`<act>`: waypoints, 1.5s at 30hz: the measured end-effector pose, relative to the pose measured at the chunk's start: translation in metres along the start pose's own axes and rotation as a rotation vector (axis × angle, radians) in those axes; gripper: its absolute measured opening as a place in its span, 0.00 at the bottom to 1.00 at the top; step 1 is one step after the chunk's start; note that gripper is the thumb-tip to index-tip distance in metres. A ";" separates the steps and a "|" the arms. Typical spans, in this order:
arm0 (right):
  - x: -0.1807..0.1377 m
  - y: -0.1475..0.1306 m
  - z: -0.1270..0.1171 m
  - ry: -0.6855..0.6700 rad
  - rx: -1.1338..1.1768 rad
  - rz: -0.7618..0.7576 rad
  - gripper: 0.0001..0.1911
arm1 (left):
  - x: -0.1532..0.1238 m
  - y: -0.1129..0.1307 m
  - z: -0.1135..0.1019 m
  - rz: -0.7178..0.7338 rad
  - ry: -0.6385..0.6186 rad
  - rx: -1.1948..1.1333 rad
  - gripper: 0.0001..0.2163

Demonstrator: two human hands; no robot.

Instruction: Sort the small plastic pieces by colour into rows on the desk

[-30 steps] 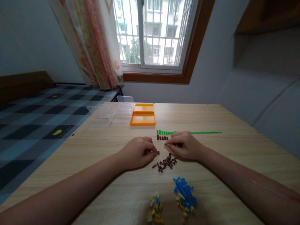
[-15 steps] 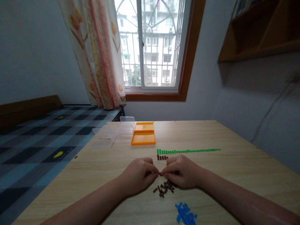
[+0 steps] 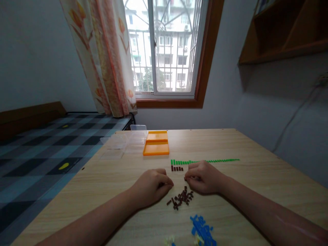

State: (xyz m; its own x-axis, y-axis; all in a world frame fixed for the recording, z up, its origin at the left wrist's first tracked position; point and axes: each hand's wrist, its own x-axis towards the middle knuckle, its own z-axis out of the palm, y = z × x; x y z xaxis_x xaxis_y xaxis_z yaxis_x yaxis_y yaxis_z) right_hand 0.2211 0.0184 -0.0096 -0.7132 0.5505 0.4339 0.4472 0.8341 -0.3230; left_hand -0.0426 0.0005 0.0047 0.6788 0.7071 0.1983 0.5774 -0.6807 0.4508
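My right hand (image 3: 203, 177) pinches a small brown piece (image 3: 185, 179) between thumb and fingertips, just above the table. It is beside the end of a short row of brown pieces (image 3: 176, 168). A longer row of green pieces (image 3: 181, 162) runs behind that, partly covered by the right hand. My left hand (image 3: 155, 186) rests on the table with thumb and fingers closed together, and nothing shows between the tips. Between and below the hands lies a loose heap of brown pieces (image 3: 183, 197).
Nearer me lies a heap of blue pieces (image 3: 202, 229), with some pale yellow pieces (image 3: 169, 240) at the bottom edge. An open orange case (image 3: 156, 149) and clear plastic boxes (image 3: 115, 147) stand farther back. A checked bed (image 3: 77, 143) borders the table (image 3: 256, 177) on the left.
My hands have drawn apart. The right one has moved a little right and toward the brown row with the small brown piece, while the left no longer touches it. The view has tilted slightly down.
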 end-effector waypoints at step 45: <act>0.000 0.022 0.005 0.140 0.104 0.100 0.10 | 0.000 -0.001 0.001 0.069 0.033 -0.064 0.09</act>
State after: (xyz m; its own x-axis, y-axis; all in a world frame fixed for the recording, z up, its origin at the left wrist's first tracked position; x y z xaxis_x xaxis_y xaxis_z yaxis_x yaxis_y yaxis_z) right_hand 0.2286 0.0369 -0.0209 -0.5827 0.6358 0.5063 0.4486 0.7710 -0.4520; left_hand -0.0426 0.0013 0.0037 0.7001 0.6655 0.2589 0.4989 -0.7152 0.4894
